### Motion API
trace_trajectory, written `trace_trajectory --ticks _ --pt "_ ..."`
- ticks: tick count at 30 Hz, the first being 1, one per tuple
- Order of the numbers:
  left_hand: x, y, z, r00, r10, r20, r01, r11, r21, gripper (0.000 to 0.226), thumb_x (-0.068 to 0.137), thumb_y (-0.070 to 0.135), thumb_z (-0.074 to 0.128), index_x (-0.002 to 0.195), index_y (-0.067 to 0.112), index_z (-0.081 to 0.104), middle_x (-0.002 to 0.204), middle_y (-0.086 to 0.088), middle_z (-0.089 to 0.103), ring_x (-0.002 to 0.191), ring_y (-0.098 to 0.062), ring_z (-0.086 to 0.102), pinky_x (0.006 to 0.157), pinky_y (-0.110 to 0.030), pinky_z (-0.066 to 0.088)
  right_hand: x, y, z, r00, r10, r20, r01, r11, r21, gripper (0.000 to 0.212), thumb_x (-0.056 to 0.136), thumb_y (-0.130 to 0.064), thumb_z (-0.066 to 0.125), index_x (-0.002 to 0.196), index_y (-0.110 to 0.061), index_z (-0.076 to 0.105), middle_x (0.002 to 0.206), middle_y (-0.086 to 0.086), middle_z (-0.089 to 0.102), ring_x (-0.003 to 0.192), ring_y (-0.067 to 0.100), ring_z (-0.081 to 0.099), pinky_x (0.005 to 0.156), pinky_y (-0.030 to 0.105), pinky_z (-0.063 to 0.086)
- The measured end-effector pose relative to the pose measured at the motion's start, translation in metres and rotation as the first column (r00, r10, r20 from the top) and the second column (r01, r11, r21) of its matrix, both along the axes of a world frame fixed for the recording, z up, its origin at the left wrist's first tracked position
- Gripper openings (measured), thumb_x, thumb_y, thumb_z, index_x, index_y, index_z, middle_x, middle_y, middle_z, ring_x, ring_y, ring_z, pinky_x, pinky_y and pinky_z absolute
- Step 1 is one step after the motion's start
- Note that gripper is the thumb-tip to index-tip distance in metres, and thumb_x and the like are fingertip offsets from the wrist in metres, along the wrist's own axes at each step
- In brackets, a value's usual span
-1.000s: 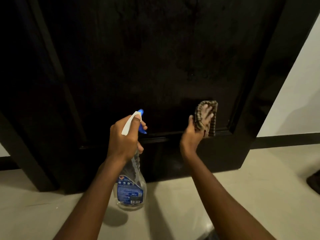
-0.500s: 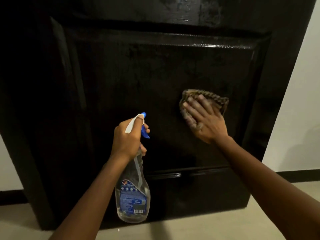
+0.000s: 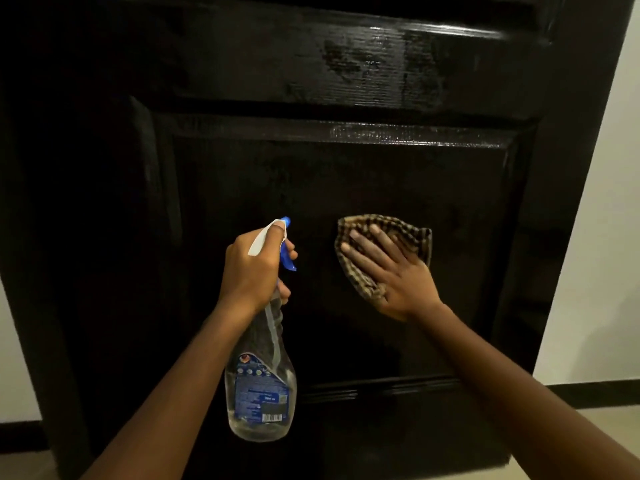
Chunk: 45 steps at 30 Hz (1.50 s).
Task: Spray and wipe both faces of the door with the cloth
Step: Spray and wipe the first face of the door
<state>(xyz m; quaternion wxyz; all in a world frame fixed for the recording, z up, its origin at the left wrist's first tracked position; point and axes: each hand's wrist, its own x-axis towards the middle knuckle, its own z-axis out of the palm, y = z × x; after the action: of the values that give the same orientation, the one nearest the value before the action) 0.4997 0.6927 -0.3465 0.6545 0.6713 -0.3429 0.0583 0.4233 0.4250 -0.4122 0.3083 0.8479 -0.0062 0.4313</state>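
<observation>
A black panelled door (image 3: pixel 311 168) fills the view, with wet shiny streaks on its upper rail. My left hand (image 3: pixel 254 268) grips the neck of a clear spray bottle (image 3: pixel 261 386) with a blue and white trigger head, its nozzle close to the door's lower panel. My right hand (image 3: pixel 391 275) lies flat, fingers spread, and presses a brown checked cloth (image 3: pixel 420 239) against the lower panel, right of the bottle. Much of the cloth is hidden under the palm.
A white wall (image 3: pixel 595 237) with a dark skirting board (image 3: pixel 595 393) stands to the right of the door. Pale floor (image 3: pixel 588 420) shows at the bottom right, and a strip of white wall at the far left.
My right hand with the cloth has gone from the panel's bottom right corner up to mid panel, then slid left. The view has tilted upward. The bottle hand has stayed put.
</observation>
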Motion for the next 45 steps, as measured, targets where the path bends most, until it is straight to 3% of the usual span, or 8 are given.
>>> trace_trajectory --ticks 9,19,23,26,34,37,41,45 --pt "-0.006 -0.010 0.009 0.999 -0.037 0.009 0.037 0.999 -0.036 0.050 0.104 0.040 0.041 0.082 0.003 0.066 0.082 -0.010 0.073 0.037 -0.026 0.057 0.047 -0.038 0.052 -0.004 0.013 0.068 0.810 -0.176 0.559 -0.327 0.656 0.680 0.071 0.093 -0.039 0.030 0.161 -0.028 0.013 0.169 -0.005 0.007 0.156 0.020 -0.005 0.125 0.042 0.000" --pt "0.000 0.000 0.018 1.000 -0.025 0.015 0.026 0.998 -0.064 0.049 0.103 0.041 0.042 0.083 0.004 0.067 0.081 -0.008 0.073 0.037 -0.026 0.057 0.047 -0.040 0.053 0.017 0.025 0.037 0.989 0.116 0.094 -0.119 0.993 0.025 0.065 0.096 -0.045 0.039 0.158 -0.029 0.026 0.166 -0.004 0.016 0.155 0.022 0.006 0.124 0.037 0.001" --pt "-0.003 -0.007 0.017 1.000 -0.027 0.013 0.028 0.997 -0.073 0.048 0.104 0.040 0.041 0.083 0.004 0.066 0.081 -0.009 0.073 0.038 -0.027 0.056 0.045 -0.038 0.053 -0.011 -0.021 0.026 0.962 0.009 0.273 -0.076 0.968 0.238 0.069 0.094 -0.039 0.044 0.158 -0.028 0.021 0.166 -0.004 0.017 0.156 0.020 0.004 0.125 0.036 0.003" --pt "-0.006 -0.013 0.012 0.999 -0.037 -0.002 0.037 0.996 -0.077 0.047 0.104 0.040 0.040 0.085 0.005 0.065 0.083 -0.010 0.073 0.037 -0.026 0.056 0.048 -0.041 0.054 -0.029 -0.039 0.022 0.899 -0.127 0.418 -0.156 0.801 0.579 0.074 0.091 -0.036 0.040 0.159 -0.030 0.012 0.167 -0.008 0.007 0.155 0.014 -0.008 0.124 0.041 0.001" --pt "-0.027 -0.021 -0.017 0.999 -0.042 0.029 0.044 0.996 -0.076 0.046 0.105 0.036 0.040 0.081 0.004 0.063 0.083 -0.012 0.070 0.038 -0.029 0.059 0.040 -0.029 0.048 -0.017 0.013 -0.013 0.695 -0.399 0.599 -0.501 0.329 0.801 0.075 0.090 -0.021 0.045 0.159 -0.015 0.016 0.167 0.012 0.014 0.155 0.032 0.008 0.124 0.045 0.007" --pt "-0.035 -0.020 -0.030 0.999 -0.042 0.012 0.042 0.997 -0.068 0.047 0.105 0.036 0.040 0.081 0.004 0.063 0.083 -0.011 0.070 0.039 -0.034 0.059 0.039 -0.029 0.048 -0.015 0.039 -0.057 0.727 -0.341 0.597 -0.566 0.195 0.801 0.072 0.093 -0.019 0.047 0.159 -0.018 0.019 0.167 0.002 0.011 0.152 0.014 0.003 0.123 0.029 0.003" --pt "-0.053 -0.017 -0.048 0.999 -0.047 0.019 0.048 0.997 -0.065 0.046 0.105 0.035 0.041 0.082 0.003 0.063 0.084 -0.011 0.069 0.039 -0.035 0.059 0.036 -0.026 0.045 -0.042 0.055 -0.113 0.771 -0.300 0.562 -0.637 -0.381 0.670 0.027 0.100 -0.023 0.049 0.120 -0.013 0.065 0.135 0.013 0.059 0.128 0.028 0.052 0.103 0.034 0.042" --pt "-0.073 -0.019 -0.070 0.998 -0.062 0.020 0.063 0.996 -0.057 0.044 0.105 0.034 0.040 0.086 0.003 0.063 0.087 -0.013 0.068 0.036 -0.026 0.058 0.035 -0.023 0.043 -0.095 0.069 -0.123 0.765 -0.360 0.534 -0.611 -0.667 0.427 0.029 0.098 -0.021 0.040 0.098 -0.008 0.066 0.094 0.014 0.068 0.086 0.028 0.063 0.076 0.036 0.048"
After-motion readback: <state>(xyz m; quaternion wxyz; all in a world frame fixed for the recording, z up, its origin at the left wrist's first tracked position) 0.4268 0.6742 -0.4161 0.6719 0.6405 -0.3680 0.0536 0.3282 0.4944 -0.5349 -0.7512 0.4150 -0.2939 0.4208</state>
